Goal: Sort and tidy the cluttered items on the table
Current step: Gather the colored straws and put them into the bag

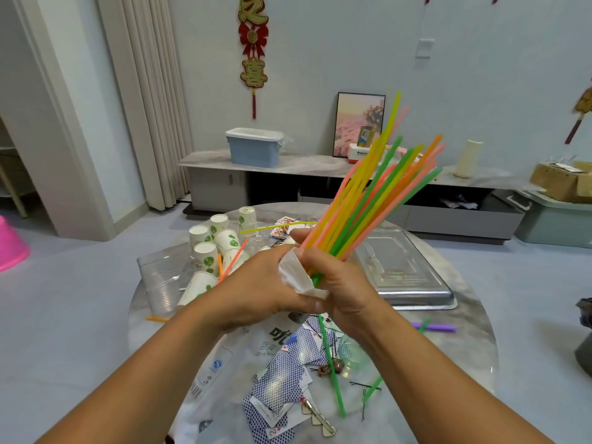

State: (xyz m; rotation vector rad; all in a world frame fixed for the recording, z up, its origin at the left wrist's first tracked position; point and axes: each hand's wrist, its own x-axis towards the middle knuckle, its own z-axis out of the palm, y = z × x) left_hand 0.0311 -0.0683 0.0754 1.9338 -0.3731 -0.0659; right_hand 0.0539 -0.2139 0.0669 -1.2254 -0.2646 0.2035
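Both my hands are raised above the round marble table (467,318). My right hand (339,293) grips the lower end of a fanned bundle of coloured straws (378,193) in yellow, green, orange and pink. My left hand (259,290) holds a clear plastic wrapper (296,277) bunched round the bundle's base. On the table lie a loose green straw (331,366), a yellow straw (275,227), an orange straw (234,261), scattered blue-backed playing cards (282,379) and several paper cups (208,248) with green prints.
A metal tray (413,277) sits at the table's right. A clear plastic sleeve (160,277) lies by the cups. A purple straw (439,327), hair pins (365,384) and a clip (317,415) lie near the front. A low cabinet (217,161) with a blue box (254,145) stands behind.
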